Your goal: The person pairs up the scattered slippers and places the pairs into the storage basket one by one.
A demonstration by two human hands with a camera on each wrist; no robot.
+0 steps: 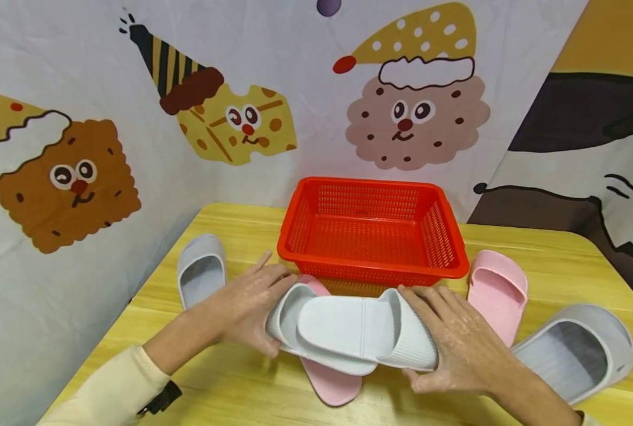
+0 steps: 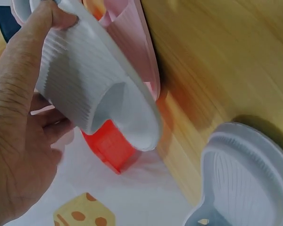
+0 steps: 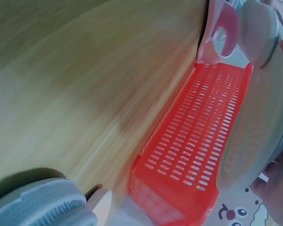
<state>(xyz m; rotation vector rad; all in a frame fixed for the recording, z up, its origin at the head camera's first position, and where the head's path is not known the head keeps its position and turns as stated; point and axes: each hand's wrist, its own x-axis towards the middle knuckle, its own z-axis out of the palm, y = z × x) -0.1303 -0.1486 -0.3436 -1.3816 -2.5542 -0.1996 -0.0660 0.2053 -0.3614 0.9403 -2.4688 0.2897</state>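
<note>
Two white slippers are held overlapping, toe ends pointing outward. My left hand (image 1: pixel 252 305) grips the toe strap of the left white slipper (image 1: pixel 343 365), thumb on the near side and fingers on the far side. At the opposite end, my right hand (image 1: pixel 457 340) holds the strap of the other white slipper (image 1: pixel 329 322), whose heel lies inside the first one. Beneath the pair, a pink slipper (image 1: pixel 333 381) lies on the table, partly hidden. The left wrist view shows the left white slipper's ribbed strap (image 2: pixel 75 75) in my hand.
A red plastic basket (image 1: pixel 372 266) stands behind the slippers, against the printed cloth backdrop. One grey slipper (image 1: pixel 202 269) lies at the left table edge. On the right are another pink slipper (image 1: pixel 497 293) and a second grey slipper (image 1: pixel 572 355).
</note>
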